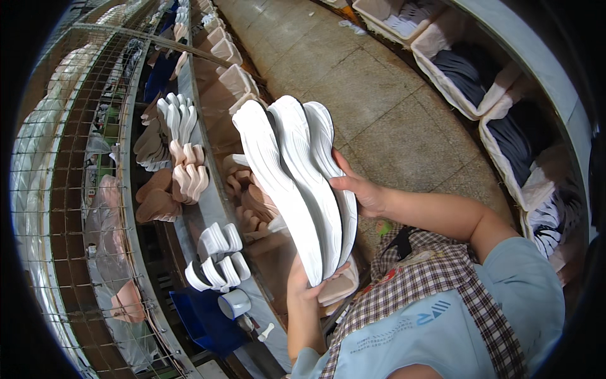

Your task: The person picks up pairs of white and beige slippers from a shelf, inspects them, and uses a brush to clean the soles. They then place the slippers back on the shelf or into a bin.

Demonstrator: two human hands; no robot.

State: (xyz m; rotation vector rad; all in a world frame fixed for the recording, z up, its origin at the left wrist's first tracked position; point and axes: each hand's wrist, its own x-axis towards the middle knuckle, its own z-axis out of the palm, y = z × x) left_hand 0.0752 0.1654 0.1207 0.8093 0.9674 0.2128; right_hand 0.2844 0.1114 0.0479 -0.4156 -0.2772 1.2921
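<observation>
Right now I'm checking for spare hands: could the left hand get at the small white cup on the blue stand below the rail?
Probably not as things stand. The left hand supports the bottom of the stack of white shoe soles, with the right hand steadying its side. The small white cup lies close and unobstructed.

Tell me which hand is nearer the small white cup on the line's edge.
Left. The left hand supports the white soles from below, just right of the white cup; the right hand is higher up.

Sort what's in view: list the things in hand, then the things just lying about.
In hand:
white soles
left hand
right hand

Lying about:
cup
tan soles
crates
wire rack
</observation>
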